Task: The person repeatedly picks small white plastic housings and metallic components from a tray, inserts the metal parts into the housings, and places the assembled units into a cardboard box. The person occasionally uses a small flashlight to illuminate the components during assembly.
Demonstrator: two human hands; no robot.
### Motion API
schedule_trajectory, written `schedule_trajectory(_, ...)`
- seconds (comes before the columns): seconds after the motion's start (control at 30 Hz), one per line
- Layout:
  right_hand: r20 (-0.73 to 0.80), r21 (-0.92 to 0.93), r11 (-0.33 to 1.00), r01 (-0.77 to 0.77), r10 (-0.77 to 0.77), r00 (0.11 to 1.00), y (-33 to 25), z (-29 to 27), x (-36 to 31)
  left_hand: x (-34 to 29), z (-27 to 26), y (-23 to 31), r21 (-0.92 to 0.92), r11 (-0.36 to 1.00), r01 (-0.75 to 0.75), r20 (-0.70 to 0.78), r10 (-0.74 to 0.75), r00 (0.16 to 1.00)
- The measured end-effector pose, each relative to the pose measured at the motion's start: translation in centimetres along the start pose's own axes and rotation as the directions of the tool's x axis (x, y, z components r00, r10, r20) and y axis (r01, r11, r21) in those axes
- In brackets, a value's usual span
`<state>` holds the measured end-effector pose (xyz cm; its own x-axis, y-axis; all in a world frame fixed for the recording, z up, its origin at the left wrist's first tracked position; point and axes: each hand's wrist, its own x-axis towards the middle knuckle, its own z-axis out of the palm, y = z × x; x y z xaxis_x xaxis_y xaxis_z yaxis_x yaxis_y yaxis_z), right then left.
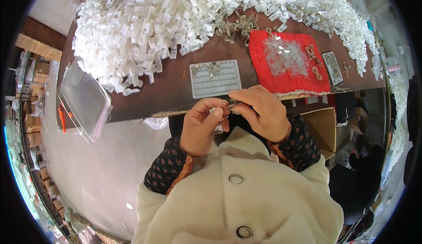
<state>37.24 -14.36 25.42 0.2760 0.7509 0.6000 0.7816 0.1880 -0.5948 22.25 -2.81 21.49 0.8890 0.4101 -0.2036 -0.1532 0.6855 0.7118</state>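
Observation:
My left hand [202, 127] and my right hand [262, 112] meet just off the table's front edge. Their fingertips pinch a small shiny metal piece [231, 105] between them, too small to name. Something white shows under my left fingers; its kind is hidden. Straight ahead lies a pale grey tray [215, 88] with rows of grooves and a few small metal pieces near its far side. To the right a red cloth [262, 63] carries a heap of small clear plastic bits [285, 59] and some linked metal pieces [316, 73].
A large mound of small white tags or packets [140, 28] covers the table's far side. Tangled metal pieces [237, 26] lie before it. A small filled tray [332, 69] stands right of the cloth. Clear plastic bags [83, 96] and orange-handled scissors [62, 117] are at the left.

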Motion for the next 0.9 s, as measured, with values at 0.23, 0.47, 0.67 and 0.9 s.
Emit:
schedule_trajectory(0.23,0.052,0.03,0.999,0.017,-0.018,0.998,-0.9,0.8,-1.2,-1.2,-0.5,0.2,-0.084,0.995,0.063,0.065,-0.057,0.996)
schedule_trajectory(0.47,0.003,0.022,0.999,-0.038,0.038,0.999,-0.9,1.3,-1.6,-1.2,-1.3,0.1,-0.148,0.982,0.117,0.099,-0.103,0.99)
schedule_trajectory(0.67,0.094,0.146,0.98,-0.132,0.12,0.988,-0.6,1.5,-2.2,-0.7,-1.9,0.4,-0.187,0.957,0.224,0.093,-0.209,0.973)
schedule_trajectory(0.9,0.055,0.216,0.919,-0.33,0.326,0.944,-0.7,2.2,-1.9,0.1,-5.1,5.2,0.462,0.883,-0.083,-0.265,0.226,0.937)
